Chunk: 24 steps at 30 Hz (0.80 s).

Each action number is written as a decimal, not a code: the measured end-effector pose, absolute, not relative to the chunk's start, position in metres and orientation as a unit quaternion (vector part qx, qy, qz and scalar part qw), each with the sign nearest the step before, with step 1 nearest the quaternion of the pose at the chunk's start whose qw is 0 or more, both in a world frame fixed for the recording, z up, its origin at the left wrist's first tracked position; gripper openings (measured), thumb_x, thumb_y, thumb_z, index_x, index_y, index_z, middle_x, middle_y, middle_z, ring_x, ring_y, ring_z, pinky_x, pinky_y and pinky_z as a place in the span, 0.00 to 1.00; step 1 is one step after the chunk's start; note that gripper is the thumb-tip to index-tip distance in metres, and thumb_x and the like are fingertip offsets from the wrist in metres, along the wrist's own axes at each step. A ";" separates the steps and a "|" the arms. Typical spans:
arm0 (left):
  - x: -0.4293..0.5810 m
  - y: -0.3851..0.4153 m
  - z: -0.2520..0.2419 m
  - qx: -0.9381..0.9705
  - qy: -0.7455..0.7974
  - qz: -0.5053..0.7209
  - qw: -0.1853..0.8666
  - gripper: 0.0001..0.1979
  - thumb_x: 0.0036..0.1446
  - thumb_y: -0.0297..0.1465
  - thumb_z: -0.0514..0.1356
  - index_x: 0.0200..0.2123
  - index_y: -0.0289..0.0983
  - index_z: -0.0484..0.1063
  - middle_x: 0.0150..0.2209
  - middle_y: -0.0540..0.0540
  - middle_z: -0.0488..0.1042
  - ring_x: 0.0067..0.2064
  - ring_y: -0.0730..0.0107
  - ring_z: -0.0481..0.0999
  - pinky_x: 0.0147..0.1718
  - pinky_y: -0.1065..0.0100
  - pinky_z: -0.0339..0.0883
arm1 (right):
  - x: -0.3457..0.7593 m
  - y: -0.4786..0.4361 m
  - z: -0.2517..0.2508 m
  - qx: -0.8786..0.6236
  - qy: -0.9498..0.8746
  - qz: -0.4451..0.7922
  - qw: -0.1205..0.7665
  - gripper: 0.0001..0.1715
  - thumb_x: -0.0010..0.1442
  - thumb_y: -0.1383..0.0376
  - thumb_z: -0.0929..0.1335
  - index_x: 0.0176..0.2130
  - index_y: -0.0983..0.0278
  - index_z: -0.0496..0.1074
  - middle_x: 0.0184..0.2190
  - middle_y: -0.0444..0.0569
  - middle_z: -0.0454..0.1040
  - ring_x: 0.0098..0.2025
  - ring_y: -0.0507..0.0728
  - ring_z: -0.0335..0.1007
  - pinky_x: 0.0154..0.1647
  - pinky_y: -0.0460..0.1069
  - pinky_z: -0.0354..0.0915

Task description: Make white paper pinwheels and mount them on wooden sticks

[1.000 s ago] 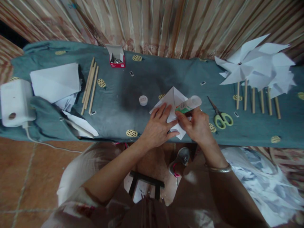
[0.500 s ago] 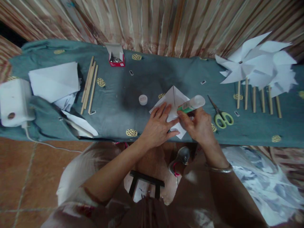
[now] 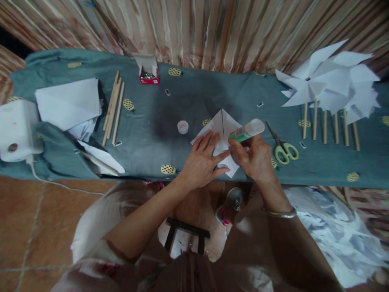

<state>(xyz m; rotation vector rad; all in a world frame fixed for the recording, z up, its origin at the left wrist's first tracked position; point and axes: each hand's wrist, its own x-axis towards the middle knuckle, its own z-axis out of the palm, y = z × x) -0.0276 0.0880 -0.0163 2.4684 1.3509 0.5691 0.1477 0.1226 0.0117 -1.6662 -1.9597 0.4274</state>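
Paper square point(image 3: 223, 121) — lying at the near edge of the desk point(image 3: 146, 138). Left hand point(image 3: 202, 160) is flat on it, fingers spread, pinning it down. Right hand point(image 3: 255, 158) is closed round a glue stick point(image 3: 246, 130), tip down at the paper's middle — gluing seems to be the step in hand. Cap point(image 3: 182, 127) left of the paper, scissors point(image 3: 282, 146) right. Pressing a flap down would need the sheet held steady.

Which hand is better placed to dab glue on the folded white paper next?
Right, probably. The right hand grips the green-and-white glue stick, tip angled down at the folded white paper square. The left hand lies flat on that paper, pinning it to the teal cloth, and holds nothing.
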 end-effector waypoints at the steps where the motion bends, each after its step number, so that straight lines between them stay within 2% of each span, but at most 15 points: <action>1: -0.028 0.088 -0.017 0.851 0.466 0.199 0.137 0.28 0.58 0.52 0.55 0.58 0.45 0.68 0.68 0.38 0.55 0.69 0.43 0.49 0.62 0.41 0.51 | 0.147 0.123 0.012 -0.616 -0.724 0.158 0.266 0.23 0.60 0.47 0.65 0.43 0.64 0.70 0.27 0.52 0.78 0.29 0.61 0.74 0.32 0.55 0.66; 14: -0.028 0.087 -0.016 0.853 0.465 0.194 0.137 0.28 0.58 0.51 0.56 0.57 0.44 0.69 0.68 0.36 0.55 0.69 0.42 0.50 0.61 0.40 0.52 | 0.145 0.130 0.007 -0.618 -0.723 0.132 0.280 0.23 0.60 0.47 0.65 0.40 0.63 0.69 0.26 0.51 0.76 0.26 0.60 0.72 0.29 0.54 0.65; 24: -0.028 0.087 -0.013 0.855 0.466 0.186 0.135 0.28 0.59 0.51 0.54 0.57 0.44 0.69 0.67 0.35 0.56 0.69 0.42 0.50 0.61 0.39 0.52 | 0.139 0.131 0.011 -0.615 -0.716 0.170 0.282 0.21 0.59 0.48 0.66 0.40 0.63 0.69 0.26 0.50 0.76 0.25 0.59 0.71 0.30 0.54 0.65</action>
